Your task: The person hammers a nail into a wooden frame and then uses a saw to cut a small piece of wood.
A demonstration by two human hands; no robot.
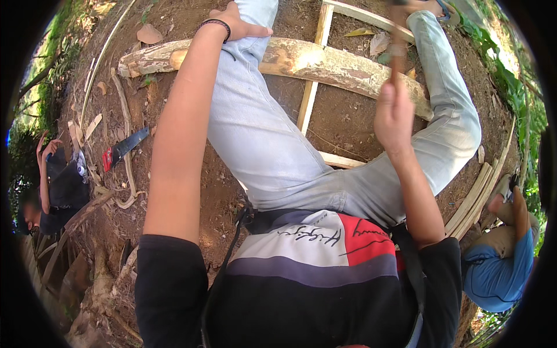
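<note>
At the far left edge, a person in dark clothes is seen crouched among roots and cut sticks. Just right of that figure, a saw with a red handle and dark blade is laid on the bare soil, with curled strips of bark scattered around it.

The left hand is stretched out along a bare forearm, a dark band worn at the wrist. It is laid on the left knee of the light jeans, the thumb spread out to the right; the remaining fingers are hidden, so their spread cannot be told.

A thick peeled log is laid across the ground under the bent legs. A thin pale batten is crossed under it, and a second batten is seen near the thigh.

The right hand is raised above the log's right part, fingers closed tight around the wooden handle of a hammer, whose blurred head is held high near the top of the view.

Further right, a stack of split slats is leaned on the slope. At the right edge, a person in a blue shirt is seen bent over.
</note>
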